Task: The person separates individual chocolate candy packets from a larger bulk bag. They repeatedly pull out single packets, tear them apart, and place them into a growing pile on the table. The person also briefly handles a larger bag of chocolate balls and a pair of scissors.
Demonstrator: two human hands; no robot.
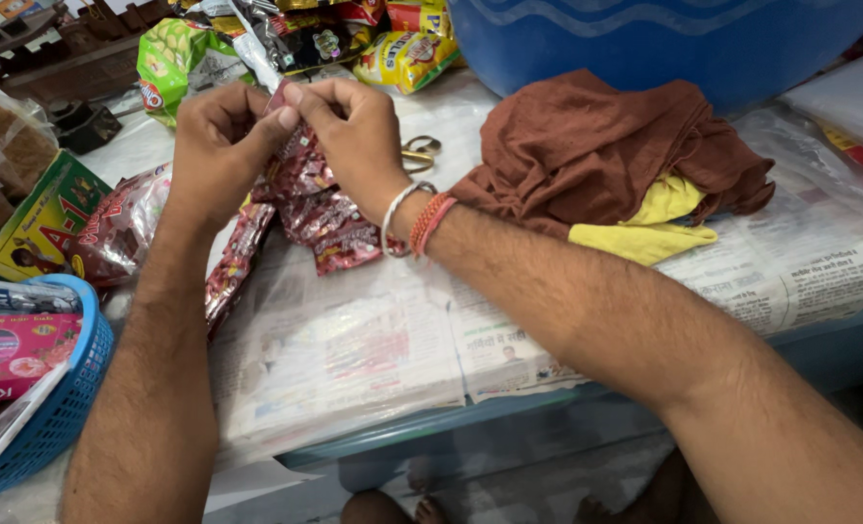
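Note:
My left hand [220, 146] and my right hand [354, 131] meet above the counter, and both pinch the top of a strip of small dark-red sachets [305, 189]. The strip hangs down between the hands and its lower sachets lie on the newspaper [354, 359] that covers the counter. A second length of the same red sachets [237, 262] lies under my left forearm. My right wrist wears a silver bangle and orange threads.
A brown cloth over a yellow cloth [616, 155] lies to the right, below a blue tub [664, 39]. Scissors [420, 153] rest behind my right hand. A blue basket [63, 408] with packets sits at left, and snack packets [286, 39] are piled at the back.

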